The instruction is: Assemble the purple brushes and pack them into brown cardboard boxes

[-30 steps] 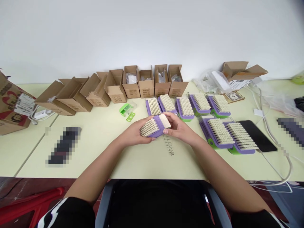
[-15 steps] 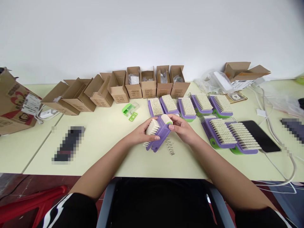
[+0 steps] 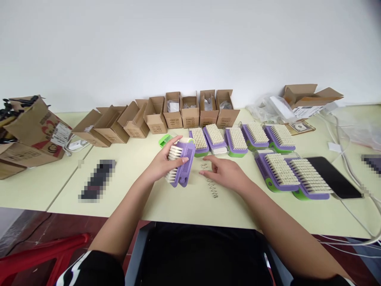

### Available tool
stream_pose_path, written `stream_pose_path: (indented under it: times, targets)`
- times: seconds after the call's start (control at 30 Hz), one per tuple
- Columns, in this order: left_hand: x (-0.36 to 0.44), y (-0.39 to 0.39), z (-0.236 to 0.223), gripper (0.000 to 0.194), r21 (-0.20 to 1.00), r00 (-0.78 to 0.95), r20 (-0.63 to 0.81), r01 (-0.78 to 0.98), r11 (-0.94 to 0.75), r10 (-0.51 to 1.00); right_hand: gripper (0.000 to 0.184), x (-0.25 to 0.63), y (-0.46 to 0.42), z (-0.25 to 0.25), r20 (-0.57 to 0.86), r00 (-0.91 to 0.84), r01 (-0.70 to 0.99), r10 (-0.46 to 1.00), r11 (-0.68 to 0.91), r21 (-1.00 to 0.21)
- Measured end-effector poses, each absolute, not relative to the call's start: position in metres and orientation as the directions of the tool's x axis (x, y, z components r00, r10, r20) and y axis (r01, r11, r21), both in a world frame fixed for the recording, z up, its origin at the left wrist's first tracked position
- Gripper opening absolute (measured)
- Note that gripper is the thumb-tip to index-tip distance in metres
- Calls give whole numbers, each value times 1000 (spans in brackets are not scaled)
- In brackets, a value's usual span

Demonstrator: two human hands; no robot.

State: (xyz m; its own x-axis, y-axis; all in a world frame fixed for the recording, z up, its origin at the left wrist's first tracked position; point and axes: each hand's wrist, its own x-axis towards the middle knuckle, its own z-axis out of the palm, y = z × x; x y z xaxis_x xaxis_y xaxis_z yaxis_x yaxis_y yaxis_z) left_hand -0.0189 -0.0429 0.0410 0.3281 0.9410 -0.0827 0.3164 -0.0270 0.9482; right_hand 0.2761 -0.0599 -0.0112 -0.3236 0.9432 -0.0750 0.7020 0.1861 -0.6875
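My left hand [image 3: 162,162] grips a purple brush with cream bristles [image 3: 180,163], held on its side just above the pale yellow table [image 3: 178,202]. My right hand [image 3: 224,171] hovers beside it, fingers apart and loosely curled, holding nothing. A small metal spring [image 3: 213,188] lies on the table under the right hand, with another small spring [image 3: 204,165] near its fingertips. A row of similar purple brushes [image 3: 238,139] lies behind the hands, and two more brushes [image 3: 293,174] lie to the right.
Several open cardboard boxes [image 3: 166,113] line the back of the table. A green plastic part [image 3: 164,140] sits behind the held brush. A black phone [image 3: 333,172] and white cables [image 3: 351,167] lie right; a larger printed box [image 3: 32,131] stands left. A red stool [image 3: 44,254] is below.
My right hand has let go of the brush and drawn back to the right. My left hand has turned the brush on its side and shifted it left.
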Motion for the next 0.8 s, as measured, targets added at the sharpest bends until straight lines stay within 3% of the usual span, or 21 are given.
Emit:
stream_pose_path:
  times: [0.1,0.23,0.33,0.4,0.5,0.6,0.8]
  targets:
    - [-18,-60,44,101,809,304,-161,585,-51,939,51,267,-60,-16,-177,-321,755,930,138,-641]
    - [-2,-80,36,97,505,216,-142,855,-117,966,25,267,-57,-24,-181,-277,760,944,100,-642]
    - [18,-88,35,90,338,156,-209,938,-79,965,25,273,-54,-31,-133,-263,637,956,68,-768]
    - [32,-91,39,88,260,111,-265,965,-39,958,28,276,-50,-33,-38,-224,441,974,66,-895]
    - [53,-93,42,83,200,77,-275,980,-21,958,35,281,-43,-33,78,-33,119,996,81,-990]
    - [71,-91,40,75,176,74,-223,984,-34,972,39,286,-37,-28,82,149,-92,985,97,-991]
    - [90,-84,32,63,236,110,-126,969,-78,986,39,292,-34,-23,81,320,-237,944,162,-958]
